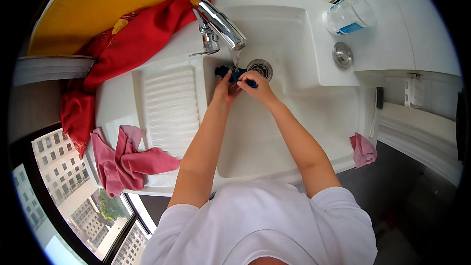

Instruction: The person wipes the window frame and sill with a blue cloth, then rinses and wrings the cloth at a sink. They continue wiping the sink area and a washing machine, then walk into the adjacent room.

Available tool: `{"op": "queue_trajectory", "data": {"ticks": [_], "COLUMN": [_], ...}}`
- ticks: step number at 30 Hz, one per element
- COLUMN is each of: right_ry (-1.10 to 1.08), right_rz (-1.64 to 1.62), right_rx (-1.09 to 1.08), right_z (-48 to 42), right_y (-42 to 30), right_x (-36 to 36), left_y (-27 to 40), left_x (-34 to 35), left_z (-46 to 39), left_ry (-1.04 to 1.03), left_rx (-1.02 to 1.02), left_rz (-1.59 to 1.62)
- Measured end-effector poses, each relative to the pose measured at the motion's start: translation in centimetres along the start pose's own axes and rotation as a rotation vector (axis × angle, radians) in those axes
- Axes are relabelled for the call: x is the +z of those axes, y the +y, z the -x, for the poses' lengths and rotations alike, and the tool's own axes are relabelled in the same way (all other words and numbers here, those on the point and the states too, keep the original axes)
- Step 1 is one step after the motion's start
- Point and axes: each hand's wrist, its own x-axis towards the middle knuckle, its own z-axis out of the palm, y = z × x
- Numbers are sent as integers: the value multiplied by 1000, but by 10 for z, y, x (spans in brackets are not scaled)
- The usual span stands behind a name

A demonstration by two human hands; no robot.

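Observation:
Under the running chrome faucet [224, 25], a bunched dark blue cloth [223, 71] is stretched between my two hands. My left hand [225, 90] grips it from below, with the thumb over the fabric. At the right end of the cloth, my right hand [256, 85] pinches it with bent fingers. A stream of water [238, 59] falls onto the cloth between them. Both hands are above the white sink basin [265, 136], just left of and below the metal drain [262, 68]. Parts of the cloth are hidden by my fingers.
A ribbed washboard [171, 106] is built in at left. Red cloth [147, 40] drapes along the back left edge, and pink cloth [136, 162] lies at front left. A clear plastic tub [342, 16], a metal drain stopper [342, 55] and a pink rag [363, 150] are at right.

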Motion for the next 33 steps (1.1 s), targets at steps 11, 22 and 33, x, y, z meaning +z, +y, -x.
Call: {"op": "queue_trajectory", "data": {"ticks": [11, 22, 33], "right_ry": [-147, 285, 312], "right_rz": [-237, 20, 223], "right_rx": [645, 447, 180], "right_z": [21, 0, -17], "right_y": [26, 5, 3], "right_x": [-10, -9, 12], "left_y": [0, -7, -1], "left_x": [-12, -16, 0], "left_z": [-17, -15, 12], "left_ry": [-243, -14, 185], "left_rx": [183, 174, -220], "left_rz": [172, 111, 72]}}
